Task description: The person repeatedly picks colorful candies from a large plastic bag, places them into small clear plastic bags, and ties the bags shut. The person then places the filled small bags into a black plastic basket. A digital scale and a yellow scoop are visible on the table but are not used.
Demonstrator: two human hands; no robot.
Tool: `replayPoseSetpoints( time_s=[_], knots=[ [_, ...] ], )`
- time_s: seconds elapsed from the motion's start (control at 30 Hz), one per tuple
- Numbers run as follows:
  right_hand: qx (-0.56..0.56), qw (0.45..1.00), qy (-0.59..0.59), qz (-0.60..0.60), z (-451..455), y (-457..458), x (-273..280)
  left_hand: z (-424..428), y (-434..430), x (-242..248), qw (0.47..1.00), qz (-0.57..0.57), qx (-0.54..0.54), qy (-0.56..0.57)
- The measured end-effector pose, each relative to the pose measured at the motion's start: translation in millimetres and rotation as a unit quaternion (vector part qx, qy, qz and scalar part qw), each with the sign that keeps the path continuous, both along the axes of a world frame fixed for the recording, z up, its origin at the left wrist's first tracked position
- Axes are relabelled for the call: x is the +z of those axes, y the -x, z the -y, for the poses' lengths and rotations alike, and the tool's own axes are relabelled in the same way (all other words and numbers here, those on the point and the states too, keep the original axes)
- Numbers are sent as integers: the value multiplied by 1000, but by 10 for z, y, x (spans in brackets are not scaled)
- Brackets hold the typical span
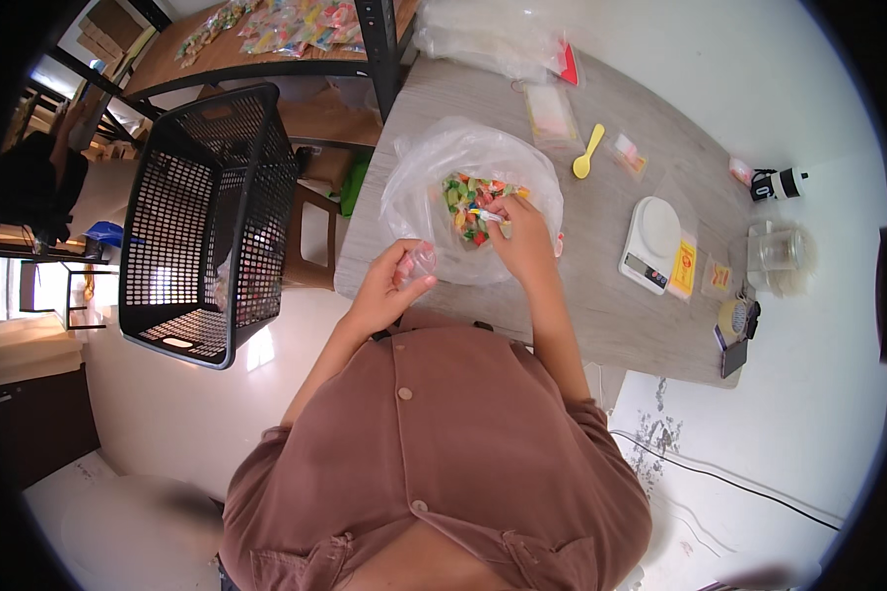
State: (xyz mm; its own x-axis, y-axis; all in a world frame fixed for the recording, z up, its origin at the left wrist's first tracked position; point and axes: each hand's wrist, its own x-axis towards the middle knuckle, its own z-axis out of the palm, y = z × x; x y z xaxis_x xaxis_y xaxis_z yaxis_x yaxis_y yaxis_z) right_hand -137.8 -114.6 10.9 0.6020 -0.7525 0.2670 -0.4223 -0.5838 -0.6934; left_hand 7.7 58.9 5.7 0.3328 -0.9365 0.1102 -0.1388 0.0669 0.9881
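Note:
A large clear plastic bag [406, 185] lies open on the grey wood-look table [599, 318], with many colourful wrapped candies [462, 196] inside. Over the bag's mouth, my right hand [521, 236] pinches a small piece with a white and yellow wrapper [486, 215], probably a candy. My left hand [384, 284] is at the table's front edge, just left of the bag. Its fingers hold a small clear plastic pouch [418, 262] with something pinkish in it; the exact contents cannot be made out.
Right of the bag are a yellow spoon [588, 151], a white digital scale [650, 236], small plastic packets [551, 114] and a tape roll [732, 318]. A black plastic basket [214, 221] stands left. Bagged sweets [303, 26] fill a shelf behind; another person [44, 170] is far left.

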Motion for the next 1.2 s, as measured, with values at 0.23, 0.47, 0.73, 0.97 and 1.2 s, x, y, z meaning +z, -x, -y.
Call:
replayPoseSetpoints(
  time_s=[0.23, 0.47, 0.73, 0.97, 1.2],
  knots=[
    [70, 962, -224, 142, -376, 193, 435, 216, -25, 252, 975, 219, 23, 12],
    [91, 970, -185, 126, -453, 156, 398, 279, 22, 354, 958, 285, 1, 36],
    [248, 957, -125, 86, -480, 132, 332, 310, 10, 272, 949, 309, -32, 49],
    [130, 949, -230, 172, -526, 120, 332, 308, 237, 242, 997, 51, 7, 51],
    [64, 929, -255, 259, -573, 67, 293, 305, 152, 56, 974, -224, -9, 26]
  ],
)
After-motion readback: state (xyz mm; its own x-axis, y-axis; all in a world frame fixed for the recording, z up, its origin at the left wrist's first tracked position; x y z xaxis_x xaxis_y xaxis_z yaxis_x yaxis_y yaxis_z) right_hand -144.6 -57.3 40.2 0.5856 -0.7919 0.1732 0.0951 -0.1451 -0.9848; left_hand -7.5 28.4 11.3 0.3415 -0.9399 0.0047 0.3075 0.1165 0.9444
